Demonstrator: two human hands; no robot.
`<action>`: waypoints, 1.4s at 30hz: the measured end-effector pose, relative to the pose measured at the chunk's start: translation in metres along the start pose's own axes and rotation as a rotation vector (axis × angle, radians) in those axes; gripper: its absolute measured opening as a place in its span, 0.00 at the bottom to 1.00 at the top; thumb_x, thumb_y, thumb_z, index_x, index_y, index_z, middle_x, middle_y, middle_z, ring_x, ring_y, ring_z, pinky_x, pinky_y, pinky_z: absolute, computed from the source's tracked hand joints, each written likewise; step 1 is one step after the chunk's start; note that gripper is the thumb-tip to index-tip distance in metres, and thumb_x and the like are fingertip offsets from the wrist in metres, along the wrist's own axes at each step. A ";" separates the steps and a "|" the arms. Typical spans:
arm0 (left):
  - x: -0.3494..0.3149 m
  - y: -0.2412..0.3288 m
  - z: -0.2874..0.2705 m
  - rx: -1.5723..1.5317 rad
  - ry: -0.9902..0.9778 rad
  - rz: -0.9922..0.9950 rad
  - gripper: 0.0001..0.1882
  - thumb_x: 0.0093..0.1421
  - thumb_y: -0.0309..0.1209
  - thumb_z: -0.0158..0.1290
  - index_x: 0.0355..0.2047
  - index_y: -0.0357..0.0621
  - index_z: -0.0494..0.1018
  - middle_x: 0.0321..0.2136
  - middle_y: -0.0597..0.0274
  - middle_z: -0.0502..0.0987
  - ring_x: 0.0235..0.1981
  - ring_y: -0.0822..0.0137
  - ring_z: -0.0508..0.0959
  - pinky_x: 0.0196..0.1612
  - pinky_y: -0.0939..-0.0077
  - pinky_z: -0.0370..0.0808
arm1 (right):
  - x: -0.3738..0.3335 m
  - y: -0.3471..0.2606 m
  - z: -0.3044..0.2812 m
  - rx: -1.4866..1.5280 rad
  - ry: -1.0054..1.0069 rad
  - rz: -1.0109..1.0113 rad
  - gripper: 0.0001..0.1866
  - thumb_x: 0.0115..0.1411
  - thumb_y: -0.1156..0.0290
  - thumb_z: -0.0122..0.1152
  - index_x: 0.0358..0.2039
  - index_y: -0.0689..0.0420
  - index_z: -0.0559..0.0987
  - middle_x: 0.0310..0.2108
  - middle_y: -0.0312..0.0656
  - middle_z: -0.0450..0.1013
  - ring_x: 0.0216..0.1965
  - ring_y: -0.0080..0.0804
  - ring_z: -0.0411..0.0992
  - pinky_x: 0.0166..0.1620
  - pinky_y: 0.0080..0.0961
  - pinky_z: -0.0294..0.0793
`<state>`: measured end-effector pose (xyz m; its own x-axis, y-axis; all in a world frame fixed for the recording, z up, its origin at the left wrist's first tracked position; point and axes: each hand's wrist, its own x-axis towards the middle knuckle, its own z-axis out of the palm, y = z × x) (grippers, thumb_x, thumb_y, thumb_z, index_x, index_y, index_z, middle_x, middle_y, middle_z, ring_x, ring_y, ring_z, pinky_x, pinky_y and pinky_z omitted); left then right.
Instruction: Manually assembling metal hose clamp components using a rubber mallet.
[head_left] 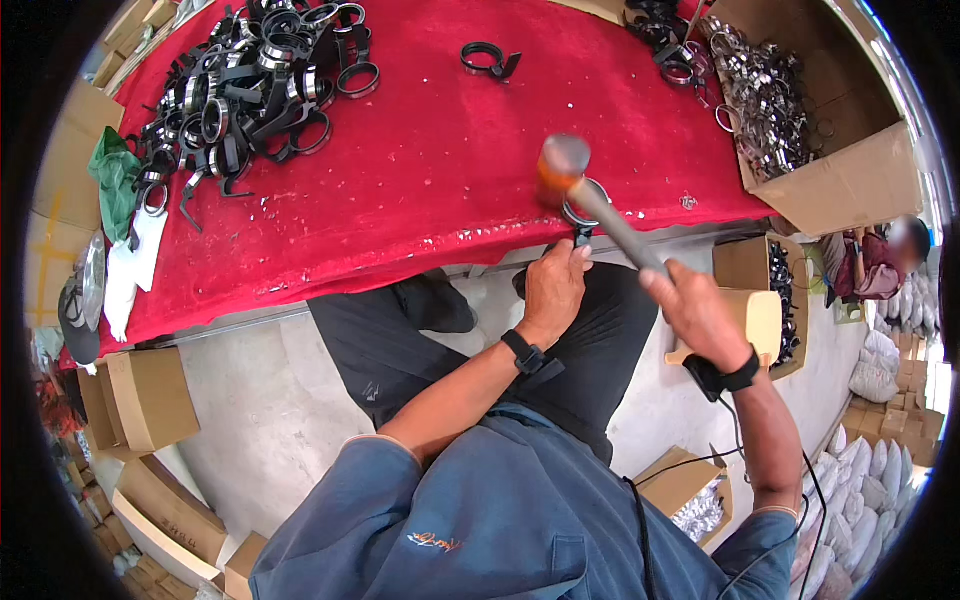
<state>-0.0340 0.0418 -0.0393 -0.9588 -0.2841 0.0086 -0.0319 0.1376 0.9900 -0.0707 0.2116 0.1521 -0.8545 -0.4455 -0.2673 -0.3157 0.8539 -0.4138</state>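
Observation:
My right hand is wrapped around the handle of a mallet. The mallet's orange-brown head with a grey face is slightly blurred and hangs over the near edge of the red-covered table. Just beneath it, a metal ring with a black handle lies at that edge, partly hidden by the mallet. My left hand pinches the black handle from below. Farther back on the cloth sits a single black ring with a handle.
A heap of black and silver rings covers the table's far left. At the right, an open cardboard box holds shiny metal rings. A green plastic bag hangs at the left edge. More cardboard boxes stand on the floor.

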 end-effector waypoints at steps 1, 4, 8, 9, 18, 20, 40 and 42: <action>0.003 0.002 -0.002 -0.026 0.021 -0.007 0.17 0.79 0.36 0.49 0.37 0.32 0.74 0.38 0.44 0.87 0.41 0.52 0.90 0.40 0.64 0.87 | 0.006 -0.014 -0.015 0.199 0.013 0.117 0.27 0.78 0.48 0.54 0.34 0.63 0.74 0.17 0.49 0.69 0.18 0.46 0.70 0.23 0.39 0.67; 0.002 -0.007 -0.009 -0.033 0.049 0.025 0.17 0.79 0.35 0.50 0.36 0.32 0.73 0.38 0.44 0.87 0.41 0.53 0.90 0.39 0.63 0.86 | -0.004 -0.057 -0.062 0.508 0.275 0.202 0.27 0.79 0.47 0.47 0.32 0.57 0.73 0.18 0.29 0.63 0.15 0.19 0.62 0.18 0.24 0.60; 0.006 0.000 -0.003 -0.061 0.010 0.052 0.17 0.78 0.35 0.50 0.36 0.32 0.73 0.38 0.44 0.87 0.40 0.52 0.90 0.39 0.62 0.86 | -0.021 0.021 -0.050 0.482 0.451 0.035 0.24 0.79 0.48 0.48 0.35 0.56 0.73 0.20 0.34 0.67 0.19 0.23 0.65 0.23 0.24 0.65; 0.008 0.001 -0.001 -0.031 -0.006 0.052 0.16 0.78 0.34 0.50 0.37 0.32 0.73 0.38 0.44 0.87 0.40 0.52 0.90 0.40 0.62 0.85 | -0.020 0.034 -0.005 0.509 0.472 0.075 0.23 0.78 0.50 0.50 0.35 0.58 0.74 0.21 0.38 0.68 0.22 0.26 0.67 0.26 0.27 0.67; 0.000 -0.024 -0.019 -0.119 -0.033 0.058 0.14 0.79 0.32 0.48 0.43 0.30 0.74 0.42 0.45 0.87 0.45 0.56 0.89 0.45 0.62 0.85 | -0.007 0.010 0.027 0.920 0.188 0.290 0.30 0.76 0.35 0.47 0.34 0.53 0.69 0.17 0.30 0.61 0.12 0.22 0.58 0.16 0.24 0.58; -0.009 -0.009 -0.036 -0.281 -0.170 0.060 0.15 0.80 0.32 0.47 0.49 0.30 0.75 0.44 0.51 0.84 0.40 0.62 0.87 0.43 0.67 0.85 | -0.015 0.037 0.054 0.982 0.260 0.294 0.29 0.75 0.35 0.47 0.31 0.49 0.68 0.16 0.30 0.61 0.12 0.20 0.58 0.16 0.23 0.58; 0.163 0.131 -0.319 0.787 0.723 0.533 0.18 0.71 0.38 0.59 0.51 0.36 0.81 0.42 0.47 0.85 0.44 0.51 0.85 0.50 0.58 0.80 | -0.002 0.108 0.151 0.937 0.232 0.328 0.28 0.77 0.39 0.49 0.33 0.52 0.68 0.17 0.32 0.63 0.12 0.22 0.61 0.14 0.24 0.62; 0.181 0.125 -0.265 0.773 0.482 0.632 0.17 0.67 0.38 0.63 0.49 0.38 0.82 0.42 0.47 0.85 0.46 0.50 0.84 0.51 0.57 0.79 | 0.000 0.102 0.146 0.951 0.211 0.284 0.27 0.77 0.40 0.49 0.33 0.52 0.68 0.17 0.32 0.63 0.11 0.22 0.61 0.14 0.23 0.62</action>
<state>-0.1372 -0.2437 0.1236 -0.6597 -0.2699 0.7014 0.0958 0.8955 0.4347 -0.0422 0.2594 -0.0169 -0.9312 -0.1240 -0.3427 0.2914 0.3116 -0.9044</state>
